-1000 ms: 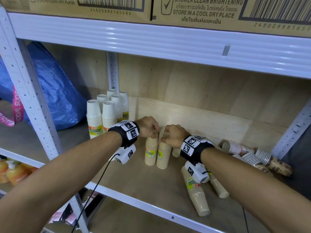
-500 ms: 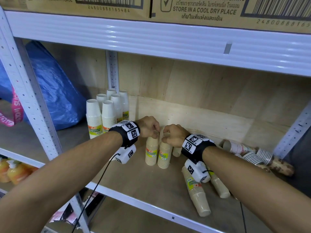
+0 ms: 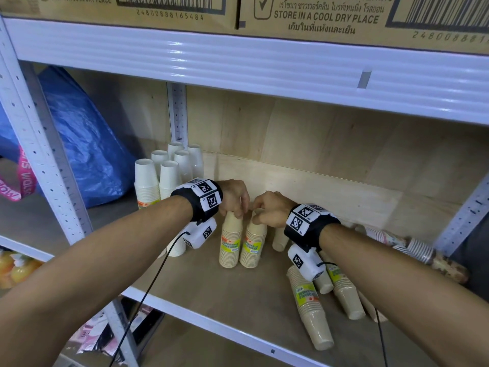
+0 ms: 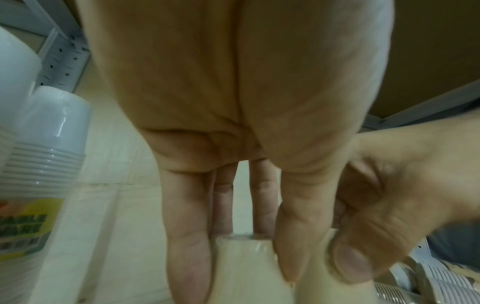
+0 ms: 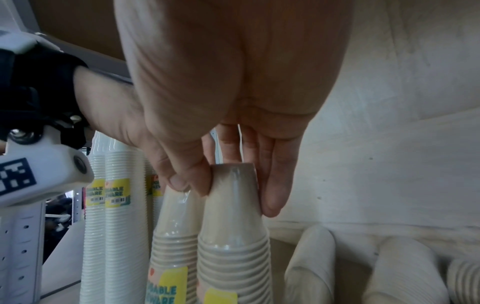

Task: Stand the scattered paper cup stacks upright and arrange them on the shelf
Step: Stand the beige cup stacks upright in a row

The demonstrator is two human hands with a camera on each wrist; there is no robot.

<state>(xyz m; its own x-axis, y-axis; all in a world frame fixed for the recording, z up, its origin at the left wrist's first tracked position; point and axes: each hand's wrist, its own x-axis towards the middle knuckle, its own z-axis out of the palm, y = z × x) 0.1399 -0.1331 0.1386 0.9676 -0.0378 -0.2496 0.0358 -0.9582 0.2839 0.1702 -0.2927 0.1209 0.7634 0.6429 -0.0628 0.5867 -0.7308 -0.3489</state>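
Note:
Two tan paper cup stacks stand upright side by side in the middle of the wooden shelf (image 3: 211,295). My left hand (image 3: 235,200) pinches the top of the left tan stack (image 3: 230,241), seen close in the left wrist view as the left tan stack (image 4: 249,273) between thumb and fingers. My right hand (image 3: 267,211) grips the top of the right tan stack (image 3: 252,243), also shown as the right tan stack (image 5: 233,236) in the right wrist view. Several more tan stacks (image 3: 312,305) lie flat at the front right under my right forearm.
Several white cup stacks (image 3: 169,176) stand upright at the back left. Patterned cup stacks (image 3: 391,239) lie at the far right by the steel upright (image 3: 463,215). A blue bag (image 3: 87,144) fills the neighbouring bay. Cardboard boxes (image 3: 317,14) sit on the shelf above.
Both hands stay on the tops of the two upright tan stacks; the stacks and hands have barely shifted, only drawn a little closer together.

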